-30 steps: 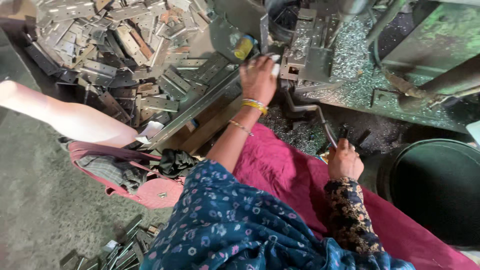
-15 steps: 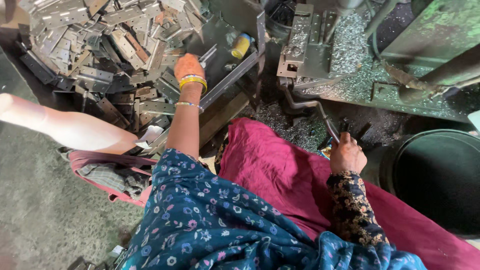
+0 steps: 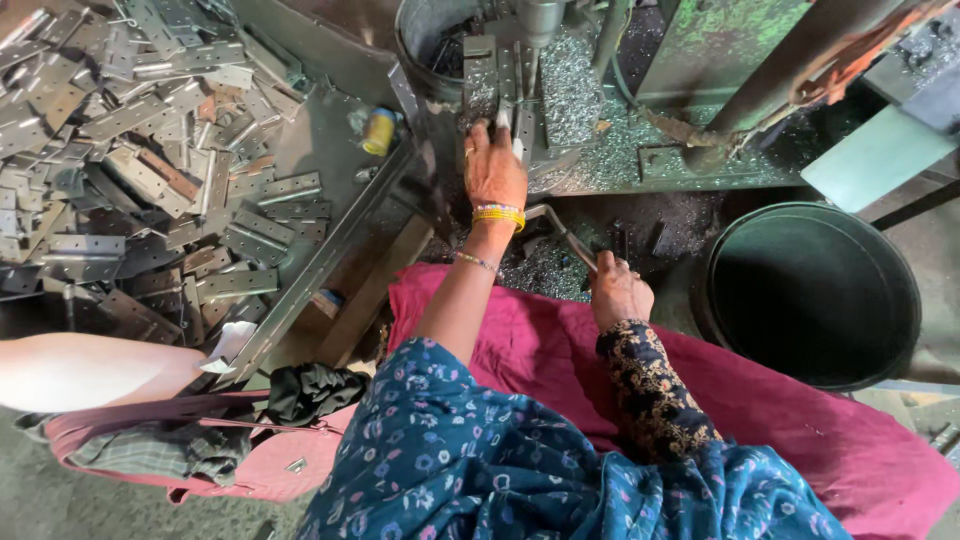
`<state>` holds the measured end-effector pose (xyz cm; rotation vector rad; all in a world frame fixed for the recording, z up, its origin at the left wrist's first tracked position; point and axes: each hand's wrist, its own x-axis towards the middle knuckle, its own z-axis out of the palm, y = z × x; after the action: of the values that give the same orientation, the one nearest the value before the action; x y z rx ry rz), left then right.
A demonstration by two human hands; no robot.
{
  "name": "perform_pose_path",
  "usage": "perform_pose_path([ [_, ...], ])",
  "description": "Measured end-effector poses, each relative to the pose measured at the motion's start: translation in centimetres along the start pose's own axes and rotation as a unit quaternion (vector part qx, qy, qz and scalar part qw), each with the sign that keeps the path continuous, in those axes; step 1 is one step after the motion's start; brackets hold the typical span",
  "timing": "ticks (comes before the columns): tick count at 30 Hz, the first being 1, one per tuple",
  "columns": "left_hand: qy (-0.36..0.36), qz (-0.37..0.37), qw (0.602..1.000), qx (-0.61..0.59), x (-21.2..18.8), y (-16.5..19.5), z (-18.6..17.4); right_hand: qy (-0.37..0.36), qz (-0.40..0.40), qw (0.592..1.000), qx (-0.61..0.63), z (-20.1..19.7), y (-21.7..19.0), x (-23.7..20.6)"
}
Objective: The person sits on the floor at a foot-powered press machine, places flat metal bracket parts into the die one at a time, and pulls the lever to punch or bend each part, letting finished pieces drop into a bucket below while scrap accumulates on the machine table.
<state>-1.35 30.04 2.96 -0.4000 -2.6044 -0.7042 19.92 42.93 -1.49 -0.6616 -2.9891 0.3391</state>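
A small metal hinge plate (image 3: 517, 128), likely stiff, light and sharp-edged, sits on the drill's fixture under the left hand (image 3: 495, 170), fingers pressing it flat. The right hand (image 3: 618, 292) clasps the lever handle (image 3: 560, 232). Loose hinges (image 3: 130, 180) lie heaped leftward.

Soft even daylight, faint shadows, mild glare on hinges (image 3: 150, 180), overexposed pale patch at left edge, sharp focus, wide-angle stretch

Grey concrete floor (image 3: 60, 490); green machine frame (image 3: 720, 40) behind.
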Motion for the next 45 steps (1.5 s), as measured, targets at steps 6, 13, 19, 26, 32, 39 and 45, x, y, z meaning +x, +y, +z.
perform_pose_path([
  [6,-0.068,0.077,0.988,0.114,0.4,0.3,0.2,-0.023,-0.001,0.998,-0.056,-3.4,-1.6,2.3],
  [13,-0.063,0.070,0.978,0.185,3.4,1.7,1.3,-0.063,0.004,0.997,-0.042,-1.5,-1.0,1.9],
  [19,-0.065,0.089,0.979,0.170,2.6,0.7,-0.3,-0.076,0.000,0.997,0.011,-0.4,0.0,1.4],
  [26,-0.068,0.100,0.967,0.223,2.6,1.7,0.5,-0.089,0.023,0.996,-0.004,1.7,1.0,2.1],
  [32,-0.021,0.107,0.974,0.198,2.0,1.1,-0.2,-0.111,0.013,0.993,0.044,4.6,1.9,1.5],
  [39,-0.094,0.093,0.963,0.236,4.1,2.0,0.2,-0.033,-0.024,0.999,-0.018,-0.1,0.7,2.6],
  [45,-0.077,0.072,0.978,0.181,3.8,1.2,0.5,-0.076,0.002,0.997,0.007,-1.6,-0.5,1.5],
])
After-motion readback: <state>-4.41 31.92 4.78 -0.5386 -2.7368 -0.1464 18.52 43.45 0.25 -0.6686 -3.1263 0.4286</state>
